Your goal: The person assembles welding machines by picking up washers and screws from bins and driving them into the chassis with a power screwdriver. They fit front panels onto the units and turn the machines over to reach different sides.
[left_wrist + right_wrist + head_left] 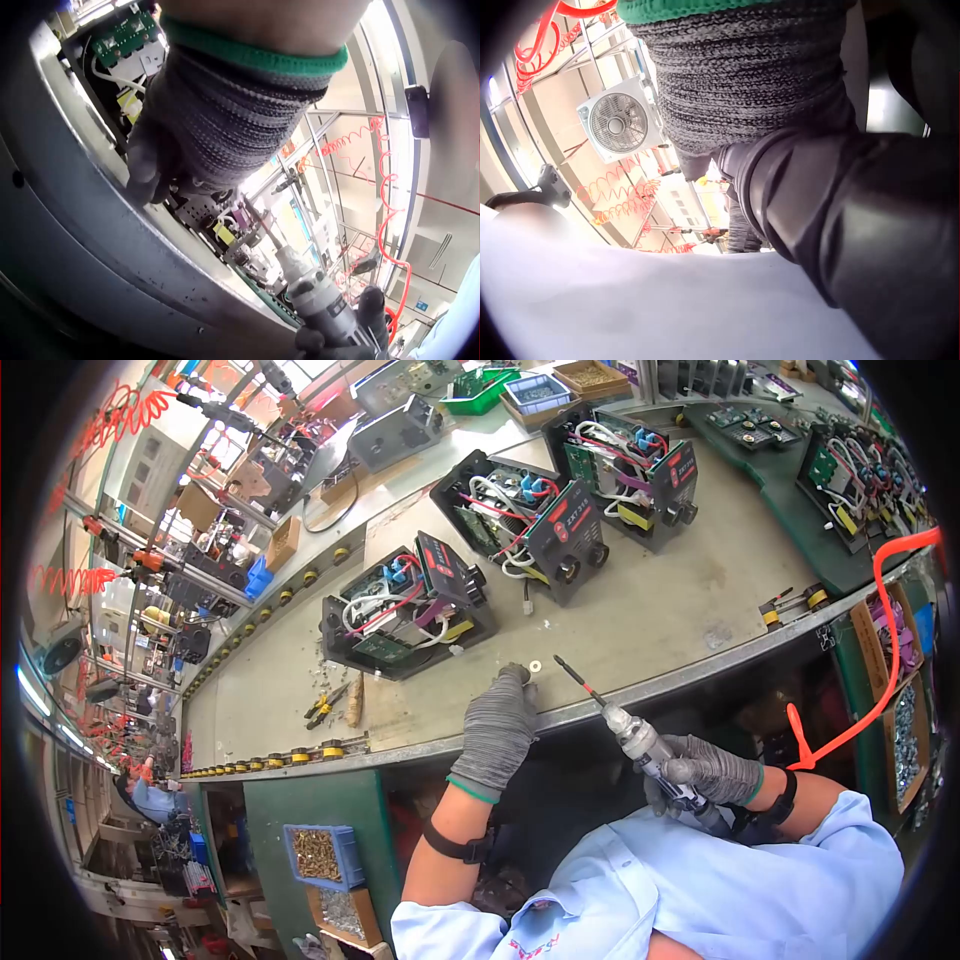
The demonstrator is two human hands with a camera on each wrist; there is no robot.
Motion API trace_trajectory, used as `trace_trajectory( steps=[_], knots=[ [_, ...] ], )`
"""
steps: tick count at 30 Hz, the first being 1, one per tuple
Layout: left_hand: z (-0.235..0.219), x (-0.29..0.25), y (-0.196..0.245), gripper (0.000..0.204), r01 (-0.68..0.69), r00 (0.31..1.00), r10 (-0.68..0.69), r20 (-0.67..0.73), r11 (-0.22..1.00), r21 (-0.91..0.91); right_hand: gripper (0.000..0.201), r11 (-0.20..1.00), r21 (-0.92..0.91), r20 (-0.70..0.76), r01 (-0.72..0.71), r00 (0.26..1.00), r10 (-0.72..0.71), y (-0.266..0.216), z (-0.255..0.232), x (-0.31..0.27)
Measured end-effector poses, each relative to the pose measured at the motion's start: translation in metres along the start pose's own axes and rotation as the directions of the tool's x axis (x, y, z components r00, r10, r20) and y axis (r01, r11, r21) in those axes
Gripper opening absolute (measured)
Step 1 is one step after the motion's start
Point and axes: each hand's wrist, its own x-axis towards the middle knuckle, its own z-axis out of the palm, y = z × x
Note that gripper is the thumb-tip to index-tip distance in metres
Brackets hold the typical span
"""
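In the head view my gloved left hand [497, 728] reaches over the front edge of the workbench [610, 650], fingertips down at its surface. A small pale washer [535, 666] lies right beside those fingertips. Whether the fingers pinch anything I cannot tell. My gloved right hand [708, 768] grips a power screwdriver [640, 742] around its body, its long bit pointing up and left over the bench edge. The left wrist view also shows the screwdriver [319, 300]. Beyond the left hand stands an open welder-like unit [405, 605] with exposed wires and a black front panel.
Two similar open units [525, 520] stand farther right. Pliers [326, 705] and small loose parts lie at left. An orange coiled air hose [860, 710] hangs at right. Screw bins [322, 855] sit below the bench; roller strips [300, 757] line its edges.
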Motion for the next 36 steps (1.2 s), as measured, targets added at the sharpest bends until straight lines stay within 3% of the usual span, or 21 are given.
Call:
trace_trajectory(
  steps=[2,3,5,6,8,9,11,15,17,18,25,27,28,30,31,33,36],
  knots=[
    [-0.006,-0.004,-0.007,0.022,-0.044,0.994,0.019,-0.106,0.971,-0.234,0.083,1.0,-0.027,-0.008,-0.013,1.0,0.013,-0.001,0.0,0.002],
    [-0.008,-0.005,-0.01,0.022,-0.041,0.994,0.016,-0.109,0.972,-0.233,0.083,0.997,-0.073,-0.01,-0.03,1.0,0.029,-0.001,-0.001,0.004],
    [-0.012,-0.006,-0.016,0.028,0.157,0.987,-0.142,0.068,0.843,-0.515,0.083,0.992,-0.122,-0.008,-0.044,0.999,0.044,-0.004,-0.002,0.007],
    [-0.018,-0.006,-0.016,0.028,0.157,0.987,-0.144,0.066,0.844,-0.513,0.081,0.99,-0.134,0.017,-0.046,0.999,0.049,-0.005,-0.001,0.007],
    [-0.033,-0.003,-0.013,0.026,0.506,0.861,-0.304,0.408,0.42,-0.754,0.08,0.988,-0.146,0.043,-0.042,0.998,0.049,-0.005,-0.001,0.009],
    [-0.03,-0.003,-0.017,0.026,0.503,0.863,-0.3,0.407,0.424,-0.753,0.077,0.986,-0.166,0.068,-0.018,0.997,0.03,-0.004,-0.001,0.012],
    [-0.017,-0.007,-0.026,0.027,0.408,0.903,-0.226,0.365,0.184,-0.894,0.075,0.984,-0.18,0.08,0.004,0.997,0.011,-0.001,-0.002,0.014],
    [-0.011,-0.007,-0.032,0.033,0.352,0.906,-0.298,0.302,0.129,-0.927,0.069,0.988,-0.152,0.116,0.0,0.993,0.018,0.001,0.001,0.019],
    [-0.003,-0.007,-0.046,0.038,0.37,0.875,-0.195,0.442,-0.318,-0.873,0.066,0.988,-0.151,0.132,-0.002,0.991,0.023,0.001,0.003,0.021],
    [-0.002,-0.006,-0.043,0.04,0.36,0.869,-0.212,0.447,-0.35,-0.865,0.063,0.986,-0.167,0.128,-0.001,0.991,0.022,0.0,0.004,0.022],
    [-0.024,-0.007,-0.014,0.038,0.366,0.885,-0.251,0.392,-0.147,-0.919,0.062,0.989,-0.147,0.115,-0.027,0.992,0.044,0.001,0.004,0.027],
    [-0.026,-0.008,-0.016,0.036,0.365,0.906,-0.235,0.352,0.011,-0.931,0.061,0.99,-0.141,0.137,-0.011,0.99,0.031,-0.001,0.003,0.026],
    [-0.03,-0.008,-0.018,0.036,0.367,0.905,-0.235,0.354,0.011,-0.93,0.061,0.99,-0.139,0.137,-0.012,0.99,0.031,0.001,0.001,0.027],
    [-0.038,-0.008,-0.019,0.037,0.379,0.92,-0.203,0.335,0.245,-0.893,0.064,0.992,-0.127,0.206,0.014,0.979,0.013,0.008,-0.005,0.027],
    [-0.039,-0.009,-0.018,0.037,0.381,0.919,-0.203,0.337,0.245,-0.892,0.064,0.992,-0.125,0.205,0.013,0.979,0.013,0.005,-0.005,0.025],
    [-0.04,-0.009,-0.017,0.039,0.406,0.906,-0.179,0.383,0.117,-0.906,0.069,0.998,-0.018,0.263,-0.061,0.963,0.064,-0.006,-0.003,0.021],
    [-0.037,-0.006,-0.011,0.04,0.385,0.905,-0.223,0.362,0.068,-0.92,0.072,0.998,-0.012,0.265,-0.069,0.962,0.07,-0.009,-0.007,0.023]
  ],
)
